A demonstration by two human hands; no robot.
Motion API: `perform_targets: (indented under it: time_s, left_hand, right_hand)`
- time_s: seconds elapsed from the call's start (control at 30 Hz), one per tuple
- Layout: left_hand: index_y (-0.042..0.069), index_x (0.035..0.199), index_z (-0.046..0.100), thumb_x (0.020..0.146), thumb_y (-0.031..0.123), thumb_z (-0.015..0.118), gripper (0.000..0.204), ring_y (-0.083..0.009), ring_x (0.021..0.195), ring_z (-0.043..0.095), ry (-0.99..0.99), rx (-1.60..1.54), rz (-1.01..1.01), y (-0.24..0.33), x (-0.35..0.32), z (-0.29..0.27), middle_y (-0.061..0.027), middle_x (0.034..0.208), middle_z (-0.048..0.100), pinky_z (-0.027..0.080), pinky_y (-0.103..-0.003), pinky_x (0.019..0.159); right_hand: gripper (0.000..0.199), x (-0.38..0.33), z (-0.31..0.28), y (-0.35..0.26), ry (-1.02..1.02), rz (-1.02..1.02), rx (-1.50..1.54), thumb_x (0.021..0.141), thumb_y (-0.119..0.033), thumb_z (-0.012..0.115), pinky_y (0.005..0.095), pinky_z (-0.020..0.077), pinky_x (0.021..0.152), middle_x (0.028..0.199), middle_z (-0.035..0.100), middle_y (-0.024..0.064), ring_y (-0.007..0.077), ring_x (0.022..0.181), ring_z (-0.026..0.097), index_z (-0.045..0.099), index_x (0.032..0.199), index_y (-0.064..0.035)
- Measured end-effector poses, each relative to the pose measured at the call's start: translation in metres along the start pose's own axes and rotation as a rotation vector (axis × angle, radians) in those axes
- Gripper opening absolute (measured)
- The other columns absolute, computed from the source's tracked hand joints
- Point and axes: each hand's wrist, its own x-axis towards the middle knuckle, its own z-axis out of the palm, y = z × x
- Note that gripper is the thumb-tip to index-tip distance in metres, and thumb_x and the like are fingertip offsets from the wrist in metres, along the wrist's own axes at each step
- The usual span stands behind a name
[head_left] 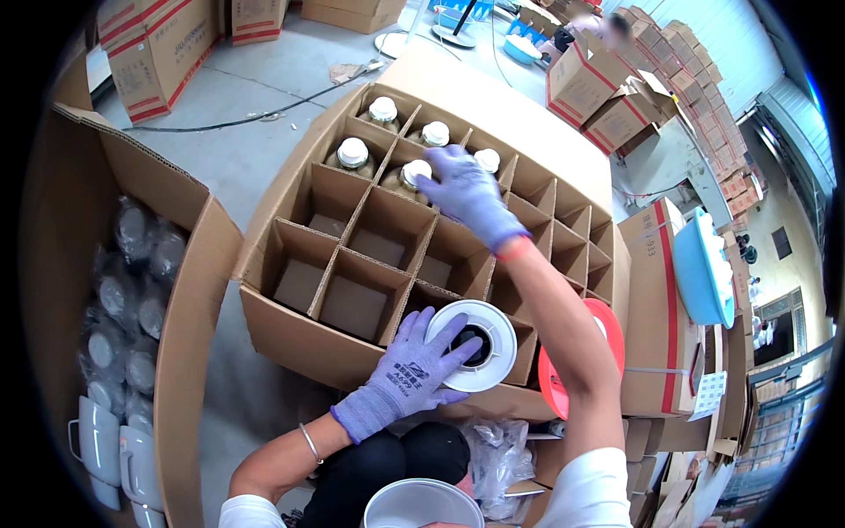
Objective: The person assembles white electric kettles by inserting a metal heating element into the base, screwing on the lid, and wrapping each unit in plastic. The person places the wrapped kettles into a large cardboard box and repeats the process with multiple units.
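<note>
A brown carton (317, 339) with cardboard dividers stands in front of me. Several bottles with white caps, such as this bottle (353, 155), sit in its far left cells; the nearer cells hold nothing visible. Over those cells, my right hand (468, 194), in a purple-grey glove, has thumb and fingers closed about the cap of one bottle (410, 176). At the carton's near edge my left hand (407, 374), gloved alike, has its fingers closed over a white round plastic piece (495, 345) with a dark centre. Its underside is hidden.
On the left, an open carton (185, 326) holds plastic-wrapped items and grey-white handled pieces. A red round dish (607, 327) is partly behind my right forearm. A blue basin (700, 273) sits at right, and a white tub (422, 506) near my legs. A person works far back among cartons.
</note>
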Motion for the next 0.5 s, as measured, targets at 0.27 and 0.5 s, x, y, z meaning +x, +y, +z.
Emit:
perform_targets:
  time_s: [0.27, 0.5]
  left_hand:
    - [0.015, 0.144, 0.048, 0.083, 0.057, 0.066, 0.076, -0.0466, 0.139, 0.031, 0.156, -0.134, 0.060, 0.000, -0.002, 0.000, -0.0200, 0.148, 0.040, 0.025, -0.060, 0.115]
    - [0.014, 0.154, 0.034, 0.100, 0.052, 0.048, 0.067, -0.0237, 0.135, 0.046, 0.549, -1.808, -0.236, -0.011, -0.019, -0.053, -0.0096, 0.146, 0.048, 0.043, -0.043, 0.111]
  right_hand:
    - [0.049, 0.009, 0.012, -0.001, -0.021, 0.114, -0.039, 0.083, -0.036, 0.073, 0.0513, 0.0524, 0.091, 0.125, 0.055, 0.0204, 0.0395, 0.111, 0.061, 0.057, 0.125, -0.0171]
    - [0.042, -0.141, -0.164, -0.077, 0.487, -0.526, 0.078, 0.074, -0.019, 0.075, 0.0462, 0.0482, 0.076, 0.099, 0.053, 0.0153, 0.0353, 0.091, 0.057, 0.056, 0.111, -0.0115]
